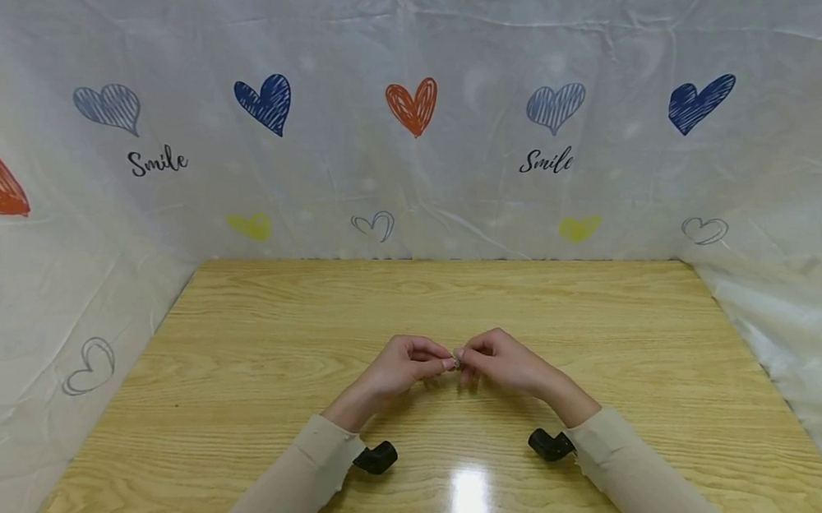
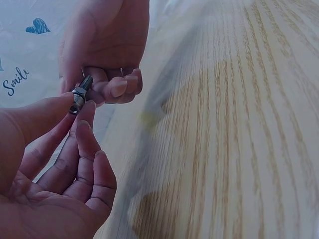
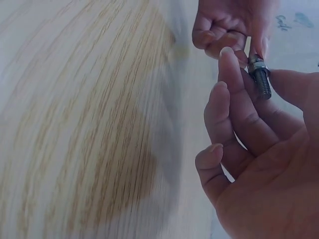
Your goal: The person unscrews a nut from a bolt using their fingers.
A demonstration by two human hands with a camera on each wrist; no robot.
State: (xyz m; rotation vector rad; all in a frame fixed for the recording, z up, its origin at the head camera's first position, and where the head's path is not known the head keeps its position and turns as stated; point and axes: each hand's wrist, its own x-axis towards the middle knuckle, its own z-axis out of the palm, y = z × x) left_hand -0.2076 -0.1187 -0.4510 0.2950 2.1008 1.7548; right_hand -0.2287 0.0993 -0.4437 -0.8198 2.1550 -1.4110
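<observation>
Above the wooden table, both hands meet at one small metal bolt [image 3: 263, 85] with a nut [image 3: 258, 65] on it close to the head. My left hand [image 1: 400, 367] pinches the head end between thumb and fingertips. From the other side, my right hand [image 1: 508, 363] pinches about the nut with thumb and index finger, its other fingers loosely bent. In the left wrist view, the bolt's threaded shank [image 2: 86, 83] points away from the left hand towards the right palm. The fingertips partly cover the head and nut.
A light wood-grain table [image 1: 277, 409] lies under the hands. Behind it and at both sides hangs a pale sheet [image 1: 462, 187] printed with hearts and "Smile". Black camera mounts [image 1: 377, 457] stick out from the beige sleeves [image 1: 300, 477] at both wrists.
</observation>
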